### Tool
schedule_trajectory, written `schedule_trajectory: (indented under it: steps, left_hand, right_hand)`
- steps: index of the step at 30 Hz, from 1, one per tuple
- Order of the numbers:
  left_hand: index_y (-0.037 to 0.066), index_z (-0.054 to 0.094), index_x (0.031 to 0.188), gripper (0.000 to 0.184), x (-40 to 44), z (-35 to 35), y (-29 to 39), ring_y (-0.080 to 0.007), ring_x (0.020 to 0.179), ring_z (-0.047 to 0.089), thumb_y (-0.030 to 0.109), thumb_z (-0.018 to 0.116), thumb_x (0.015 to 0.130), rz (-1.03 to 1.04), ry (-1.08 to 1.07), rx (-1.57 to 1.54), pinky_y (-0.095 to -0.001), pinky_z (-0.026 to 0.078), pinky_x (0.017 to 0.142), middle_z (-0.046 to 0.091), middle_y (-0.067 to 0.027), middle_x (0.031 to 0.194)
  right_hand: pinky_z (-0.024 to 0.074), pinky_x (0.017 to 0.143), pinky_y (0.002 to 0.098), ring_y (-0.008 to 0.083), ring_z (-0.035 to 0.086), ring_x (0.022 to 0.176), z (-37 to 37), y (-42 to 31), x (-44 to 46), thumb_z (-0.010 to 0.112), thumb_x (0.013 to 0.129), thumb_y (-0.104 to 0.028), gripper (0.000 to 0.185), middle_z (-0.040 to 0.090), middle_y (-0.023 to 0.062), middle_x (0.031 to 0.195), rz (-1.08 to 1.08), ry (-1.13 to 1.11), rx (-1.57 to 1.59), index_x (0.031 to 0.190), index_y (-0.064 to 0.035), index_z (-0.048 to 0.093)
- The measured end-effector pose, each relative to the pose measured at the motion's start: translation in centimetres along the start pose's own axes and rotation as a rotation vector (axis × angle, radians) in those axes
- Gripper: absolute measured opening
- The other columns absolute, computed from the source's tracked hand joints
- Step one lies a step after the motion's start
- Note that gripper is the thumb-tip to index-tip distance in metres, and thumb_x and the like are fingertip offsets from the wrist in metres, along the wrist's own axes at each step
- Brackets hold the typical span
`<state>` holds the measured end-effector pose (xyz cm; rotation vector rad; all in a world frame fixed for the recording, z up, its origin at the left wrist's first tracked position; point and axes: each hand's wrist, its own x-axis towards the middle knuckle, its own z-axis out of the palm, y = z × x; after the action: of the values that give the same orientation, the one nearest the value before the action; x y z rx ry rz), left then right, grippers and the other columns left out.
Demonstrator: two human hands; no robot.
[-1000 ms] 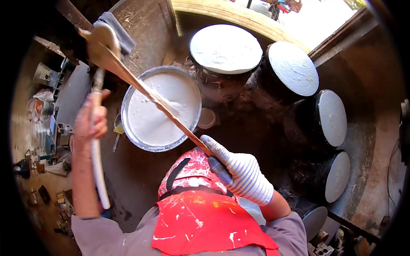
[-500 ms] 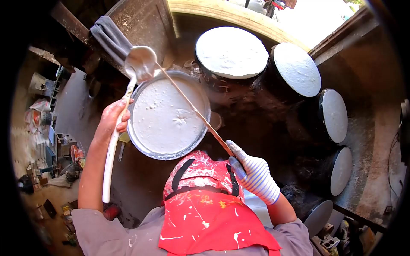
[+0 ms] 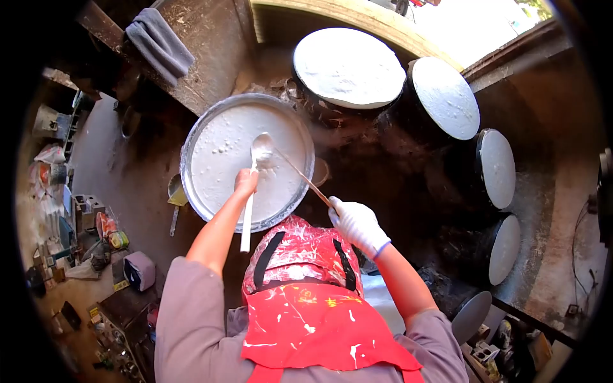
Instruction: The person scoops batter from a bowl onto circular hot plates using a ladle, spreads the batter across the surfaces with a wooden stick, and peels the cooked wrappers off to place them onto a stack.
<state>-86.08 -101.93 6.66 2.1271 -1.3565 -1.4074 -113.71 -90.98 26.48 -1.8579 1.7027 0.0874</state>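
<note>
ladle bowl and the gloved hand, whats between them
A thin wooden stick, held in the gloved right hand, reaches towards the ladle bowl, over the tub's rim and the white mixture, as the head view shows.

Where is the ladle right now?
In the head view, left of center, the ladle is in the left hand, its bowl over the tub, beside the stick in the gloved right hand.

Dark floor lies open between the wide tub and the arc of filled drums. Tub rim obstructs low sideways passage; above its white surface, a ladle and thin stick block the middle.
</note>
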Motion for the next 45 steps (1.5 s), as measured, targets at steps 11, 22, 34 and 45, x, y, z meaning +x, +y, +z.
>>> schedule_trajectory:
  steps: [11,22,34,45]
  left_hand:
    - [-0.004,0.055,0.074,0.025,3.2,5.8,-3.2,-0.021,0.043,0.054,0.02,0.048,0.08,-0.227,-0.174,-0.189,-0.034,0.044,0.042,0.055,-0.0121,0.055]
    - [-0.002,0.045,0.106,0.034,-9.4,-12.2,10.2,-0.0006,0.034,0.029,0.028,0.044,0.091,-0.136,-0.434,-0.73,-0.0142,0.025,0.029,0.04,0.0016,0.058]
    - [0.001,0.032,0.125,0.04,-23.3,-21.6,22.2,-0.0021,0.03,0.029,0.026,0.035,0.094,0.586,-0.145,-0.82,-0.0154,0.025,0.026,0.035,0.0029,0.054]
    - [0.001,0.051,0.104,0.029,-13.8,-16.4,13.4,-0.004,0.034,0.032,0.025,0.047,0.089,0.116,-0.237,-0.559,-0.0181,0.027,0.032,0.042,-0.0004,0.055]
  right_hand:
    - [0.0474,0.062,0.0417,0.0337,0.059,0.068,7.2,0.9,6.5,0.048,0.08,-0.022,0.021,0.061,0.0168,0.073,0.052,-0.047,0.081,0.084,-0.0058,0.061]
    - [0.042,0.048,0.0433,0.034,0.055,0.053,-1.0,-1.4,-2.9,0.045,0.086,-0.025,0.039,0.057,0.0171,0.061,-0.047,0.031,0.188,0.123,-0.0117,0.042]
    - [0.0395,0.041,0.0379,0.029,0.051,0.044,-8.3,-4.2,-7.4,0.053,0.083,-0.017,0.05,0.052,0.0133,0.056,-0.523,0.548,0.398,0.13,-0.0155,0.038]
    - [0.048,0.06,0.031,0.032,0.061,0.068,-5.1,-2.4,-7.7,0.053,0.085,-0.017,0.043,0.06,0.0181,0.08,-0.197,0.314,0.425,0.126,-0.0135,0.043]
